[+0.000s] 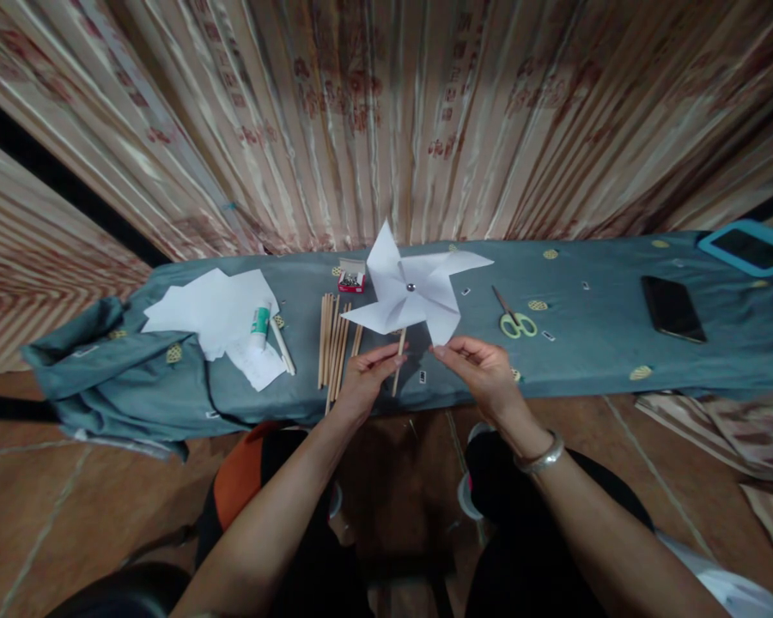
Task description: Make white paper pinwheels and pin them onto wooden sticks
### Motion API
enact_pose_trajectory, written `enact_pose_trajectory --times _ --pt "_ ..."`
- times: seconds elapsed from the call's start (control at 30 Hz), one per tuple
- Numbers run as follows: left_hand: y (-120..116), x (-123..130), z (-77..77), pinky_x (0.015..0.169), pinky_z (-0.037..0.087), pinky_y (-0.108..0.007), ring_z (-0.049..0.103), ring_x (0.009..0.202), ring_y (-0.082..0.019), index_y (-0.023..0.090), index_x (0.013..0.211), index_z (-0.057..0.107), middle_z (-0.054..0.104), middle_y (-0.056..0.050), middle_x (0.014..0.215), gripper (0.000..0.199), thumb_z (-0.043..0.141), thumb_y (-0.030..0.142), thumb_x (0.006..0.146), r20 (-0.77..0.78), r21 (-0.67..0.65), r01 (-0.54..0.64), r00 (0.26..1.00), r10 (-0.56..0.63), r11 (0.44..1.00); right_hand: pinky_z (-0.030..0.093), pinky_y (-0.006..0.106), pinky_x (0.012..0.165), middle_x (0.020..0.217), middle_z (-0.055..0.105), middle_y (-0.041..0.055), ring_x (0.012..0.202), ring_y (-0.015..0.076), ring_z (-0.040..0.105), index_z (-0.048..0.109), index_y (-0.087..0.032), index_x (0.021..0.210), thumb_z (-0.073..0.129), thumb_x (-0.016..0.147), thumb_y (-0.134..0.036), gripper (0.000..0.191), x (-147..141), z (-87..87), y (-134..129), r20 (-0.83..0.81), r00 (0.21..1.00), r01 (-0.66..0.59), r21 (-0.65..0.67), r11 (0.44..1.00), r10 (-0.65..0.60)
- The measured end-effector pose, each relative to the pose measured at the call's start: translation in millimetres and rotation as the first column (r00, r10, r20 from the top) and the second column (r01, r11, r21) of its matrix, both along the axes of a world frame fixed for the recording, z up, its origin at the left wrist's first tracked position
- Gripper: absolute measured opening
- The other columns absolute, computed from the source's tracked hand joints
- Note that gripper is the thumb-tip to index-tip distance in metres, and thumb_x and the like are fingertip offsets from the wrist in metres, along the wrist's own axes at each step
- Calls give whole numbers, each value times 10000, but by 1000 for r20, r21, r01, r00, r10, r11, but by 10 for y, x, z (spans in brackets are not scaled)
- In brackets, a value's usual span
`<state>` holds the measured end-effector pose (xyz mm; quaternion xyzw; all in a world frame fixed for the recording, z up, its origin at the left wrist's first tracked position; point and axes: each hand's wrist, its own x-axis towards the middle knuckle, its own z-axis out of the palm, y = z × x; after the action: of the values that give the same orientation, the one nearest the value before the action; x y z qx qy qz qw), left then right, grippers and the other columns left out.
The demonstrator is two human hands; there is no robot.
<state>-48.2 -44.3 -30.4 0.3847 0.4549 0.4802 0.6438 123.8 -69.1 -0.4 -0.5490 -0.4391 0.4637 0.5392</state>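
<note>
A white paper pinwheel (418, 300) with a silver pin at its centre is held up over the cloth-covered table. Its thin wooden stick (399, 356) is pinched between the thumb and fingers of my left hand (370, 373). My right hand (480, 369) pinches the tip of the lower blade between thumb and forefinger. Left of the pinwheel lies a bundle of wooden sticks (332, 343). Behind them stands a small red box (351, 281) with its lid up and shiny metal pins inside.
White paper sheets (206, 300), a green-and-white glue stick (259, 328) and a white pen (282, 345) lie at the left. To the right are green-handled scissors (516, 322), a black phone (673, 309) and a blue-framed tablet (751, 249). A patterned curtain (386, 129) hangs behind the table.
</note>
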Motion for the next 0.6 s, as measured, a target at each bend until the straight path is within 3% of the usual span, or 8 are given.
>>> enact_pose_trajectory --times 0.6 --pt "-30 27 6 949 495 -383 700 905 -229 211 869 794 781 -62 922 382 877 393 543 46 7 27 999 -27 1000 387 228 478 521 597 -28 477 82 472 654 -190 575 813 570 -544 389 -169 35 -4 7 996 -88 -11 996 88"
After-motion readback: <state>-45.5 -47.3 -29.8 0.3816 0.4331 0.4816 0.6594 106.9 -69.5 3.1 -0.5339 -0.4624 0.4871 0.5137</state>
